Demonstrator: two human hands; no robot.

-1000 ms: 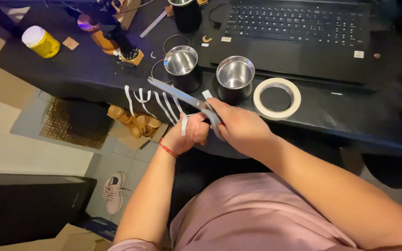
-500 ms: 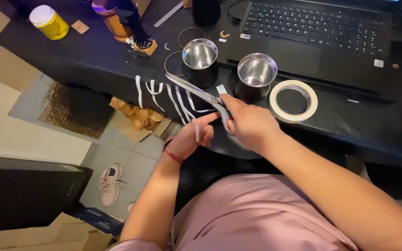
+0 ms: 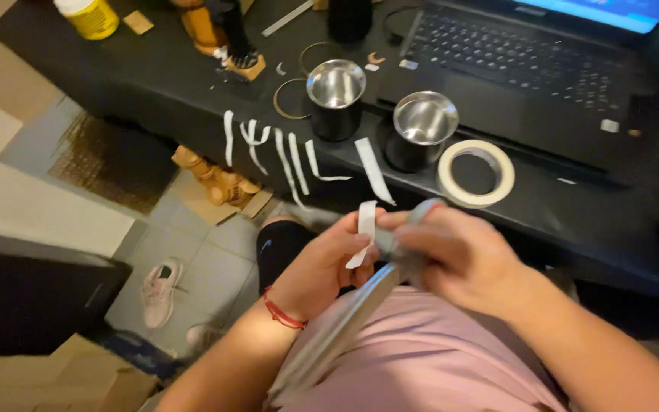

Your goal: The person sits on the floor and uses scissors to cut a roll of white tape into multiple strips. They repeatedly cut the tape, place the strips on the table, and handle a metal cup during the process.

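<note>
My left hand pinches a short white strip of tape between thumb and fingers, above my lap. Touching it, my right hand grips grey scissors. Their blades are blurred and slant down to the left over my pink shirt. Whether the blades are open is unclear. Several more white tape strips hang stuck along the front edge of the black desk, just above my hands.
Two steel cups and a roll of masking tape stand on the desk near a laptop. A yellow jar is far left. Below lie a shoe, wooden pieces and cardboard.
Both hands have dropped from the desk edge toward my lap. The scissors, earlier pointing up-left at the desk, now slant down-left. My left hand keeps the white strip.
</note>
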